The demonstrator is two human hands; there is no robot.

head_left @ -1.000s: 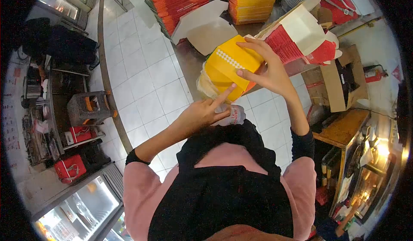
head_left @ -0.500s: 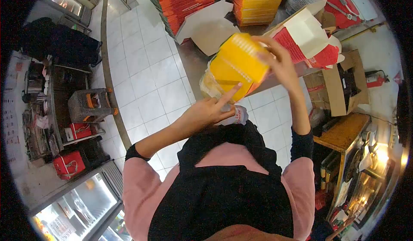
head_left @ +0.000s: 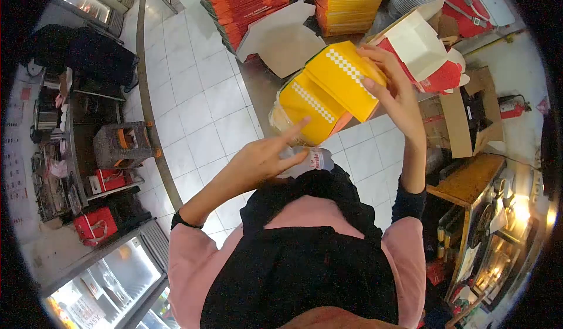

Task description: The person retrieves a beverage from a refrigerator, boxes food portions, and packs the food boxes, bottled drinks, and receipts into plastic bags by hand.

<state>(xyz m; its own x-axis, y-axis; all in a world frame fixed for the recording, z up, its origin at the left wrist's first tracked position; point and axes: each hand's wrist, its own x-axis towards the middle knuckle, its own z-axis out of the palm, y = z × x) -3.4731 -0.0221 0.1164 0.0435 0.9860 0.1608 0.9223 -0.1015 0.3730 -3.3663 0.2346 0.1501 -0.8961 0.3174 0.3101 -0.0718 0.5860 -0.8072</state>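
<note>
White tiles [head_left: 183, 91] lie left of our table [head_left: 255, 88]; our right hand [head_left: 396, 94] pinches yellow cardboard [head_left: 337, 79], our left hand [head_left: 259, 160], spread, touching it.

The fisheye view is bending toward black, speckled corners. Warm bulbs [head_left: 521, 207] are glaring at right, a display fridge [head_left: 111, 276] is glowing white at lower left, and the tiled floor [head_left: 187, 94] is reflecting soft light.

1. Single head view; I look out from the wearer's head, forward and steeply down.
2. Nearest me: black apron [head_left: 305, 276], low in frame. Left hand [head_left: 261, 159] and right hand [head_left: 393, 85] sit farther out, close range.
3. Table [head_left: 256, 85] beyond.
4. Wide, curved coverage, dark rim; room left and right.
</note>
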